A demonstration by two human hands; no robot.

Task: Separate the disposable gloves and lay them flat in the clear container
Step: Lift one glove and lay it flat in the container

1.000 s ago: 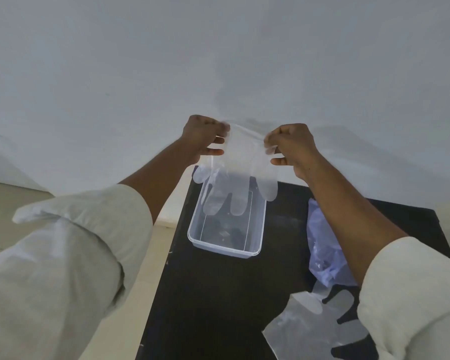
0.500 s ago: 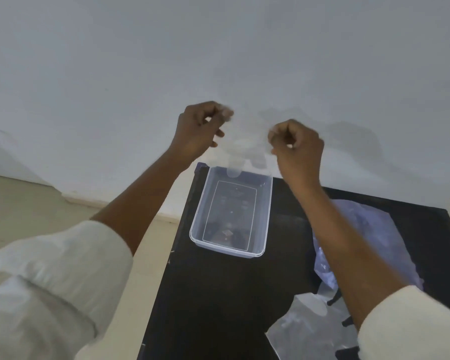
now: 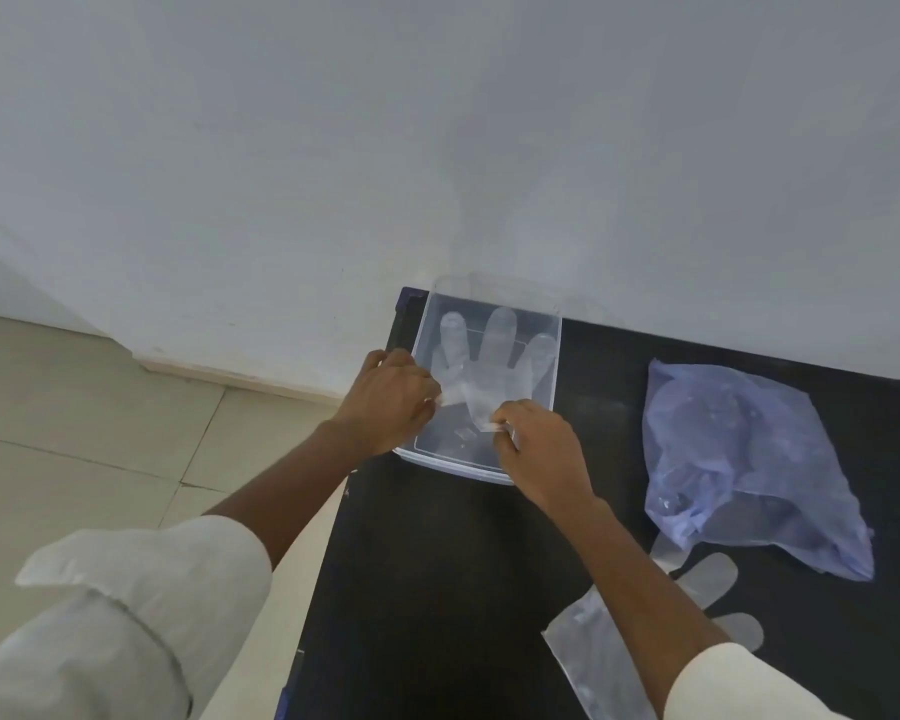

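In the clear container [image 3: 556, 350] at the far left corner of the black worktop [image 3: 437, 589], a glove [image 3: 489, 371] lies spread, fingers pointing toward the wall. The left hand [image 3: 391, 402] and right hand [image 3: 539, 449] each pinch its cuff edge (one per side). Another glove [image 3: 707, 579] lies near a blue bag [image 3: 749, 459].

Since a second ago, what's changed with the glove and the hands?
Both hands, left and right, brought the clear glove down from mid-air into the clear container, still pinching its cuff. The blue bag and the other glove stayed on the black table.
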